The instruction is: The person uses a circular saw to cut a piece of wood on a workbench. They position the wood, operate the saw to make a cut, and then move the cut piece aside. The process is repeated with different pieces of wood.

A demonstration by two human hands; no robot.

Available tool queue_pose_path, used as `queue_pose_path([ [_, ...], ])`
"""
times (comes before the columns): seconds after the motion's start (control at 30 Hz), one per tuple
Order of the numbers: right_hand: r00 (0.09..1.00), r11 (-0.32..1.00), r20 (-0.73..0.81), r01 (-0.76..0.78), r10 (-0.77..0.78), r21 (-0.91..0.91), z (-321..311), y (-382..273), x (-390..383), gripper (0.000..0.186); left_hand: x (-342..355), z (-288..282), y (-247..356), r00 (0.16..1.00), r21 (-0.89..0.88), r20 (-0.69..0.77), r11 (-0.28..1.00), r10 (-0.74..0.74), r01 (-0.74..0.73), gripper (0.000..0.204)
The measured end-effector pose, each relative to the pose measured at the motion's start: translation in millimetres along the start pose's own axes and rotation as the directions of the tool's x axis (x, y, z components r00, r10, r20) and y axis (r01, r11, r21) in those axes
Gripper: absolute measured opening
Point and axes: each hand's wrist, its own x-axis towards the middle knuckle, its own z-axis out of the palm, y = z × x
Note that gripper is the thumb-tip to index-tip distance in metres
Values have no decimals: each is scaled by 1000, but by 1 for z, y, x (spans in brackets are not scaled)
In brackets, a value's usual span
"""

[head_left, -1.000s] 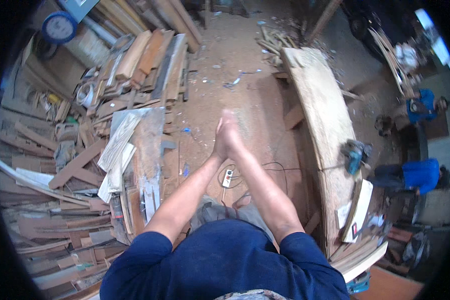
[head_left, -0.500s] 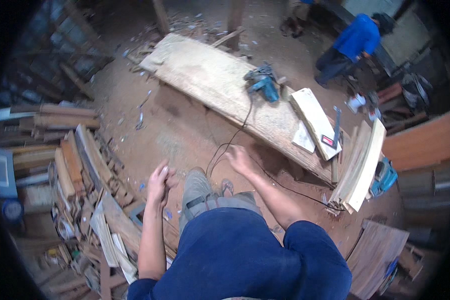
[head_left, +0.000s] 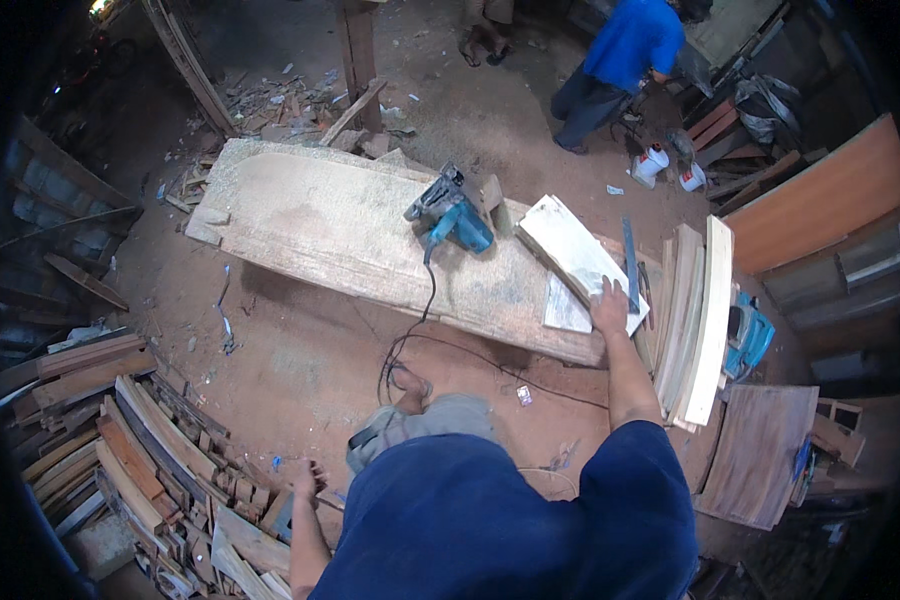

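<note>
My right hand (head_left: 610, 305) rests on the near end of a pale board (head_left: 575, 240), fingers apart. Beside that hand lies the dark metal blade of a try square (head_left: 630, 262); its handle is hidden under or behind my hand. A smaller whitish wood piece (head_left: 565, 305) lies just left. My left hand (head_left: 310, 480) hangs low beside my body, fingers loosely parted, with nothing in it. All the wood pieces by my right hand lie on a thick, dusty slab (head_left: 340, 215). A teal corded circular saw (head_left: 452, 212) sits on the same slab.
Curved planks (head_left: 705, 320) stand at the slab's right end, near another teal power tool (head_left: 748, 338). A black cord (head_left: 470, 352) trails across the dirt floor. Stacked timber (head_left: 135, 450) fills the left. A person in blue (head_left: 625, 60) bends over at the back right.
I have turned and moved toward the slab. My right hand has reached out to the right onto the pale board by the square. My left hand has dropped lower beside me.
</note>
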Motion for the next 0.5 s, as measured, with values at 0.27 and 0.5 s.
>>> queue_pose_path([
  [0.27,898,913,169,-402,407,-64,35,80,33,71,5,-28,116,962,-46,-115,966,248,-254,52],
  [0.5,994,993,109,-38,26,112,11,65,64,109,-5,-14,116,980,-120,-70,974,187,-195,36],
])
